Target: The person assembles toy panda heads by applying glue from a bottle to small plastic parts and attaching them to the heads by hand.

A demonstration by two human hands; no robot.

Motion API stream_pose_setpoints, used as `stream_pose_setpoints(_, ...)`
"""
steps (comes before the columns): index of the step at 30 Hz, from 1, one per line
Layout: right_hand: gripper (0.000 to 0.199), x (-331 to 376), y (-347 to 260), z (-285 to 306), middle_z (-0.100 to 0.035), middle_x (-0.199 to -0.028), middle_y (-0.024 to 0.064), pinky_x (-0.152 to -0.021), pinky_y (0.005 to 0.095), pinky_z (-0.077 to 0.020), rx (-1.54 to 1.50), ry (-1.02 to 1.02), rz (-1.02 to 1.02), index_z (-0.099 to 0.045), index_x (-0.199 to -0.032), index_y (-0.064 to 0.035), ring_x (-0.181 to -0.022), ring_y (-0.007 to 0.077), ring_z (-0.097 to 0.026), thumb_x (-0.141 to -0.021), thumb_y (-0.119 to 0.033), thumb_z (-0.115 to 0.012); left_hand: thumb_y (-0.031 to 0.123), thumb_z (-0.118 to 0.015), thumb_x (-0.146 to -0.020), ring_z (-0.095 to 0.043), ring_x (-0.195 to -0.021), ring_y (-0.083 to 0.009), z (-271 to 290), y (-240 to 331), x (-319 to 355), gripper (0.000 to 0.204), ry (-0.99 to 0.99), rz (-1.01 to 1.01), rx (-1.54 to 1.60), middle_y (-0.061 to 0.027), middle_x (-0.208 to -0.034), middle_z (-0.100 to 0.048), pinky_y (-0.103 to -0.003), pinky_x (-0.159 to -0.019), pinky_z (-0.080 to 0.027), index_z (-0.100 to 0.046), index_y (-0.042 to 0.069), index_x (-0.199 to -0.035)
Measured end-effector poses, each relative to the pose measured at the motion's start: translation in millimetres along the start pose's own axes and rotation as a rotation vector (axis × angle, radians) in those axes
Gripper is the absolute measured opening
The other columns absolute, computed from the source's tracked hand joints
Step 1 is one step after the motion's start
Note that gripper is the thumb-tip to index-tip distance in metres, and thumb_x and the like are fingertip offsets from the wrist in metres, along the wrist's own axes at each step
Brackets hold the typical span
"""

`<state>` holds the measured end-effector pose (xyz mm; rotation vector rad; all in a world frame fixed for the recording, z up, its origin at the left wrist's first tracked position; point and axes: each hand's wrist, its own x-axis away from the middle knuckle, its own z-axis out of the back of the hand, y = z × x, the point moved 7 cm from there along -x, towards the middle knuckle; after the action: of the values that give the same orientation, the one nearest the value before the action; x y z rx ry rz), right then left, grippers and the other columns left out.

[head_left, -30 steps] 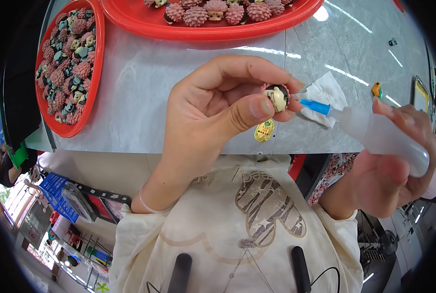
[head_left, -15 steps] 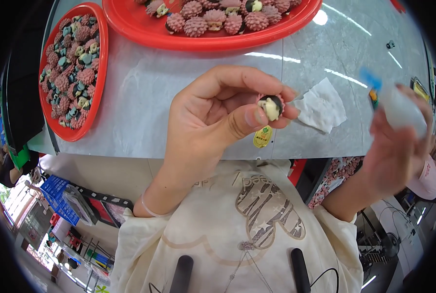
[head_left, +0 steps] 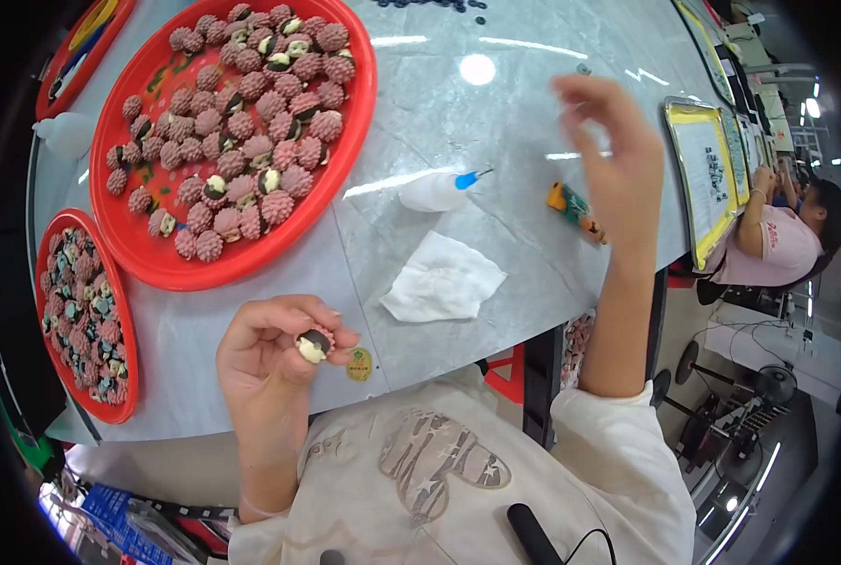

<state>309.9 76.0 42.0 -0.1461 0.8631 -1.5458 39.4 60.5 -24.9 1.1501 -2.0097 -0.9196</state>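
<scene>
My left hand (head_left: 274, 363) pinches a small figurine (head_left: 315, 345) between thumb and fingertips, low over the table's near edge. The figurine has a knobbly pink back, a black band and a cream front. My right hand (head_left: 614, 132) reaches far forward over the table, empty, its fingers curved and apart. Just beyond its fingertips lies a tiny dark piece (head_left: 583, 69). A white squeeze bottle (head_left: 433, 192) with a blue needle tip rests on its side between the hands, behind a crumpled white cloth (head_left: 444, 278).
At the left stand a large red tray (head_left: 366, 113) and a smaller red tray (head_left: 130, 377), both holding many pink figurines. A small orange-and-green object (head_left: 576, 212) lies beside my right forearm. A yellow-edged tray (head_left: 698, 179) stands farther right, near a seated person (head_left: 783, 235) in pink.
My right hand has let go of the squeeze bottle, which now lies on the table, and has stretched forward. My left hand still holds the figurine. The view has swung to the right.
</scene>
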Motion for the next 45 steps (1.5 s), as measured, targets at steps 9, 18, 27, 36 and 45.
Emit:
stream_pose_setpoints(9, 0.019, -7, 43, 4, -0.059, -0.081, 0.0057, -0.063, 0.0229, -0.0430, 0.216, -0.046, -0.044, -0.059, -0.088, -0.0017, -0.067, 0.0135, -0.055, -0.071, 0.004, -0.054, 0.019, -0.063, -0.075, -0.056, -0.073, -0.0188, 4, -1, 2, 0.028, 0.025, -0.047, -0.047, -0.0129, -0.087, -0.051, -0.024, -0.058, -0.045, -0.046, 0.001, -0.089)
stream_pose_setpoints(18, 0.016, 44, -19, -3, -0.056, -0.088, 0.0112, -0.058, 0.0226, -0.0433, -0.884, -0.141, -0.342, -0.056, -0.091, 0.0014, -0.067, 0.0123, -0.053, -0.077, -0.006, -0.054, 0.017, -0.061, -0.077, -0.056, -0.074, -0.0181, 6, 1, 7, 0.027, 0.016, -0.047, -0.049, -0.0134, -0.090, -0.050, -0.023, -0.061, -0.045, -0.045, 0.000, -0.091)
stream_pose_setpoints(27, 0.021, 62, -88, -51, -0.051, -0.085, 0.0164, -0.046, 0.0191, -0.0448, -0.929, -0.274, -0.245, -0.055, -0.085, 0.0033, -0.069, 0.0170, -0.054, -0.071, -0.010, -0.064, 0.025, -0.063, -0.075, -0.055, -0.075, -0.0161, -1, -3, 1, 0.037, -0.018, 0.019, -0.056, -0.0118, -0.092, -0.052, -0.022, -0.063, -0.044, -0.046, 0.000, -0.098)
stream_pose_setpoints(36, 0.029, 67, -118, -67, -0.057, -0.080, 0.0169, -0.067, 0.0269, -0.0465, -0.760, -0.228, 0.093, -0.053, -0.084, 0.0034, -0.075, 0.0219, -0.057, -0.062, -0.003, -0.070, 0.027, -0.068, -0.069, -0.056, -0.079, -0.0152, 3, -3, 4, 0.042, -0.059, 0.035, -0.009, -0.0124, -0.091, -0.057, -0.022, -0.063, -0.046, -0.051, -0.001, -0.096)
stream_pose_setpoints(45, 0.017, 68, -140, -67, -0.057, -0.077, 0.0180, -0.049, 0.0212, -0.0471, -0.463, -0.138, 0.299, -0.055, -0.075, 0.0049, -0.063, 0.0187, -0.060, -0.063, 0.003, -0.067, 0.021, -0.069, -0.068, -0.056, -0.077, -0.0165, 9, 0, 1, 0.031, -0.094, -0.091, -0.057, -0.0094, -0.080, -0.056, -0.025, -0.066, -0.046, -0.057, -0.001, -0.087)
